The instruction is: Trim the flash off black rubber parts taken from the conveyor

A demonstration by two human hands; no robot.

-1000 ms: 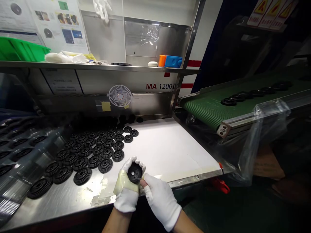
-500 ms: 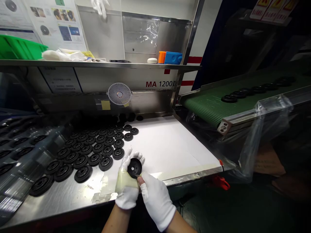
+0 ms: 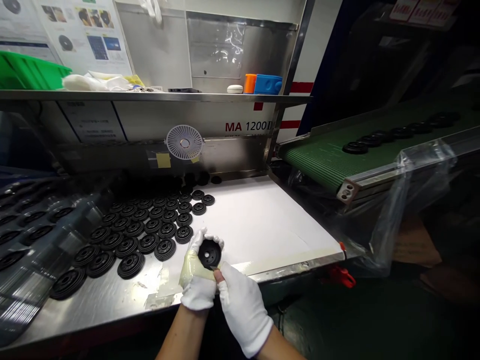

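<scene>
A round black plastic part (image 3: 210, 253), hollow like a cup with a small hole in its middle, is gripped in my left hand (image 3: 199, 275), whose gloved fingers curl round its far side. My right hand (image 3: 243, 305), gloved in white with the thumb tip bare, is closed in a pinch at the part's near rim. A small thin tip seems to show by that thumb, but what it belongs to is hidden. Many similar ribbed black discs (image 3: 165, 249) lie in rows on the table, left of my hands.
Clear plastic trays (image 3: 75, 235) holding black discs stand at the left. White paper (image 3: 270, 225) covers the table's right part. A green conveyor belt (image 3: 318, 160) carries more discs at the right. Behind are a small fan (image 3: 184, 142) and a metal shelf (image 3: 210, 97) with a green bin (image 3: 33, 72).
The black part has tilted a little in my left hand, and its hole sits slightly further right and higher. Both hands keep nearly the same place; the whole view has shifted slightly.
</scene>
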